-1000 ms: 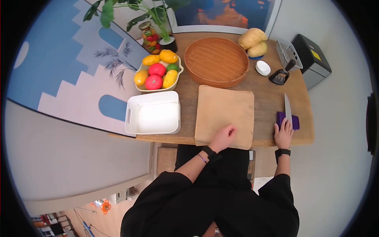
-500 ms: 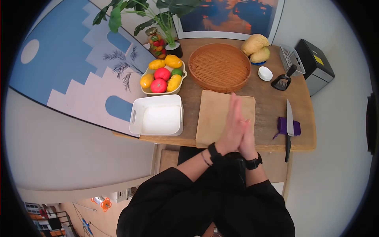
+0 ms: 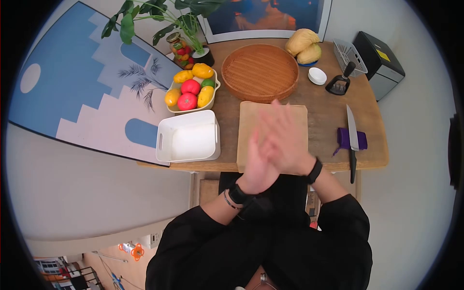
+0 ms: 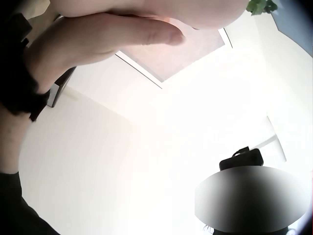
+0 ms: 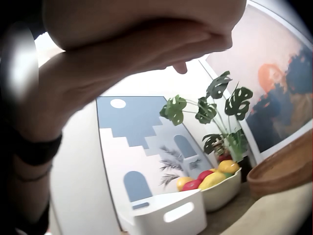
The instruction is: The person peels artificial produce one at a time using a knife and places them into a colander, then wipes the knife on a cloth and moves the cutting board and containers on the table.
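Observation:
Over the front of a tan cutting mat, my left hand and right hand are raised with palms meeting. Motion blurs the fingers, which look mostly straight; neither hand holds any object. In the right wrist view the left hand lies against the right one along the top. To the right, a knife rests across a purple folded pouch, its black handle sticking out past the table's front edge. A round woven tray sits behind the mat.
Left of the mat stand a white bin and a bowl with yellow and red produce. Toward the back right are pale yellow squashes, a small white bowl, a black-handled tool and a grey basket.
My right hand has left the knife beside the pouch and come over to the left hand. The palms met upright, then turned and slid across each other.

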### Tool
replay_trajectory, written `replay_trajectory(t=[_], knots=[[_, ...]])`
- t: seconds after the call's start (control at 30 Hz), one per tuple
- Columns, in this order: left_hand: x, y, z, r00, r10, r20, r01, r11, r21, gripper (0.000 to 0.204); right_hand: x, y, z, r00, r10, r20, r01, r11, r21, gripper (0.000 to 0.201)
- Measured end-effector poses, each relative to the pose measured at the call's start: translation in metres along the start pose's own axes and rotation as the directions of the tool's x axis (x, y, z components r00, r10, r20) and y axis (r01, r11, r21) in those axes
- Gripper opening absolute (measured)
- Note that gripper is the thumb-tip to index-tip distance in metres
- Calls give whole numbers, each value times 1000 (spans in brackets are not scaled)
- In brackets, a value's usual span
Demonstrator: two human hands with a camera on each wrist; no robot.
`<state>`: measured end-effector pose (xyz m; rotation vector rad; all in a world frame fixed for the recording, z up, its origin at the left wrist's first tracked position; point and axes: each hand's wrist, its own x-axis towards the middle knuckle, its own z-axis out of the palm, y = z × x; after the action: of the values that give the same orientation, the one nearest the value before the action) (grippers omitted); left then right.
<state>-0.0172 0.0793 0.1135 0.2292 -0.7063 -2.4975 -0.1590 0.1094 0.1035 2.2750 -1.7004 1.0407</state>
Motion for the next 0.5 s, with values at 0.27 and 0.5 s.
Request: replay_trajectory(t=[0.27, 0.5], knots=[[1, 11, -87, 956, 112, -270, -9, 934, 356, 56, -100, 30, 33, 836, 494, 239, -483, 869, -106, 42], [-42, -10, -171, 909, 399, -118, 264, -334, 905, 35, -162, 47, 19, 390, 906, 164, -898, 413, -149, 39]])
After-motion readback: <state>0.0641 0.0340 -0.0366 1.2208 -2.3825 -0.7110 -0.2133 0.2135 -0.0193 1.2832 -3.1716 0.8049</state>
